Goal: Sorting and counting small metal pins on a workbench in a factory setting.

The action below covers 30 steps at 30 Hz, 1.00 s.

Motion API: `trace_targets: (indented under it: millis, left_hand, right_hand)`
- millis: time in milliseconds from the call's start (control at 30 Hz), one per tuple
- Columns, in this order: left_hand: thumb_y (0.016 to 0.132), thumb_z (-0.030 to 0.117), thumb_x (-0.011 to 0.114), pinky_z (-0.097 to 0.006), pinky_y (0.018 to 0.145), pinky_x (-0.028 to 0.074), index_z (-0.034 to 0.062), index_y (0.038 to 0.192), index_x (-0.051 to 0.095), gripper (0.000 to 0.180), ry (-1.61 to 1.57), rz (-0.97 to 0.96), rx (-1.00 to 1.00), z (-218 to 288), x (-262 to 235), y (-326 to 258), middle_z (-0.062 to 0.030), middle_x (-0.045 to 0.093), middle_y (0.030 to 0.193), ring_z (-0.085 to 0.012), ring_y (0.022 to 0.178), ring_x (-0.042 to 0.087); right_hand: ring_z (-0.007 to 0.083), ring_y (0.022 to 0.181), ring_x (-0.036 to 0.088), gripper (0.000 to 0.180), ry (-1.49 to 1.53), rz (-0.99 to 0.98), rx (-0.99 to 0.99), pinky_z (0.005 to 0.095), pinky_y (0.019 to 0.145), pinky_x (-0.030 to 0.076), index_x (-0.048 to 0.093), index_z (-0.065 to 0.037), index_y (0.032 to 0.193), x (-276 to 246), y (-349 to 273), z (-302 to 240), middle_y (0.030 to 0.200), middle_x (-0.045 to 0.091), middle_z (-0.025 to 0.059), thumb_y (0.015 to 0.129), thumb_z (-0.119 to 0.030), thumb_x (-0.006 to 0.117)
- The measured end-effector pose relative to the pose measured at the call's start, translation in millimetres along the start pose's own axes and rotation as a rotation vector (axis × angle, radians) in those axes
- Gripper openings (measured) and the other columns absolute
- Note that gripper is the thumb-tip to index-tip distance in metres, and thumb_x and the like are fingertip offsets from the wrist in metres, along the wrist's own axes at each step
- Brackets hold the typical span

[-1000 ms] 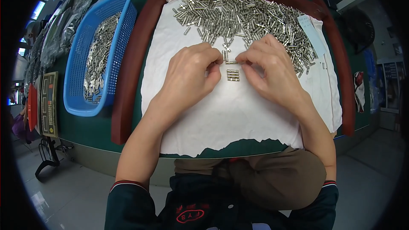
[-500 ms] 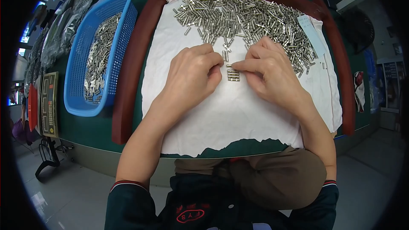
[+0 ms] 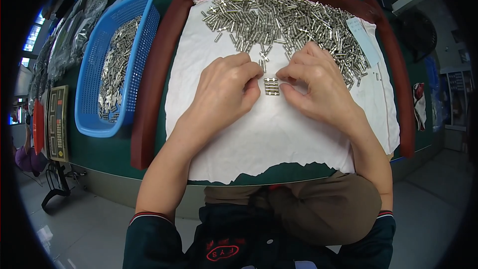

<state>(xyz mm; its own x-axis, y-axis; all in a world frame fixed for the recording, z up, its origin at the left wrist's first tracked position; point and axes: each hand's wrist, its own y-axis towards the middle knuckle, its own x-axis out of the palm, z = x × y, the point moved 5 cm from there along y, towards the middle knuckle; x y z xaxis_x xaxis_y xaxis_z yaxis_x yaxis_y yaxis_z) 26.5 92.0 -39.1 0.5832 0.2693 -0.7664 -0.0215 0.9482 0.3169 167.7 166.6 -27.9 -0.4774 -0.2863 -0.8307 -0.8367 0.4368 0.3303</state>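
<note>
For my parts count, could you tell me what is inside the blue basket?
The blue basket holds a heap of small metal pins; what lies beneath them is covered.

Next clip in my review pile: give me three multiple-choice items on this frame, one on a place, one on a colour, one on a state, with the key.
1. Where does the small row of metal pins lie?
A. In the basket
B. On the white cloth between the two hands
C. On the floor

2. What colour is the basket at the person's left?
A. Blue
B. Red
C. Yellow

3. How does the big heap of pins lie?
A. Loose and jumbled at the far end of the cloth
B. Sealed in bags
C. Stacked in a closed box

Key: 1 B, the row sits on the white cloth between the fingertips of the left hand and the right hand. 2 A, its mesh walls are blue. 3 A, the pins point every way, uncovered.
</note>
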Motion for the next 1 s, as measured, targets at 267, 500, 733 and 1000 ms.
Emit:
trace_targets:
  millis: [267,500,733,1000]
  left_hand:
    - [0.072,0.011,0.066,-0.039,0.069,0.048,-0.0007,0.096,0.067,0.026,0.087,-0.084,0.111,15.2,5.1,-1.6,-0.0117,0.059,0.083,-0.0306,0.075,0.059]
    - [0.071,0.007,0.07,-0.039,0.068,0.049,0.0004,0.089,0.063,0.02,0.209,-0.069,0.174,21.4,17.7,-7.9,-0.0112,0.057,0.084,-0.0291,0.074,0.059]
    - [0.071,0.002,0.072,-0.036,0.064,0.049,-0.0002,0.085,0.062,0.017,0.346,0.005,0.211,24.8,26.2,-14.7,-0.0098,0.056,0.082,-0.0256,0.072,0.059]
    - [0.069,0.003,0.073,-0.037,0.062,0.048,0.0013,0.084,0.063,0.018,0.304,0.038,0.179,26.6,25.1,-15.1,-0.0081,0.057,0.081,-0.0247,0.069,0.059]
  right_hand:
    - [0.0247,0.09,0.052,0.022,-0.074,-0.033,-0.06,0.0383,0.08,0.04,0.071,0.0,0.082,5.4,-2.8,-7.6,0.08,0.06,0.0075,0.067,-0.017,0.072]
    - [0.0241,0.087,0.053,0.016,-0.208,0.014,-0.141,0.0375,0.076,0.041,0.067,-0.002,0.075,12.0,-3.9,-14.4,0.077,0.059,0.0058,0.065,-0.013,0.074]
    - [0.0232,0.08,0.052,0.015,-0.312,0.068,-0.21,0.0362,0.07,0.042,0.063,-0.005,0.07,18.6,-6.0,-18.7,0.07,0.055,0.0039,0.059,-0.008,0.073]
    - [0.0228,0.083,0.054,0.009,-0.273,0.077,-0.177,0.0354,0.069,0.043,0.064,-0.004,0.066,16.0,-6.9,-18.5,0.07,0.058,0.0052,0.062,-0.008,0.07]
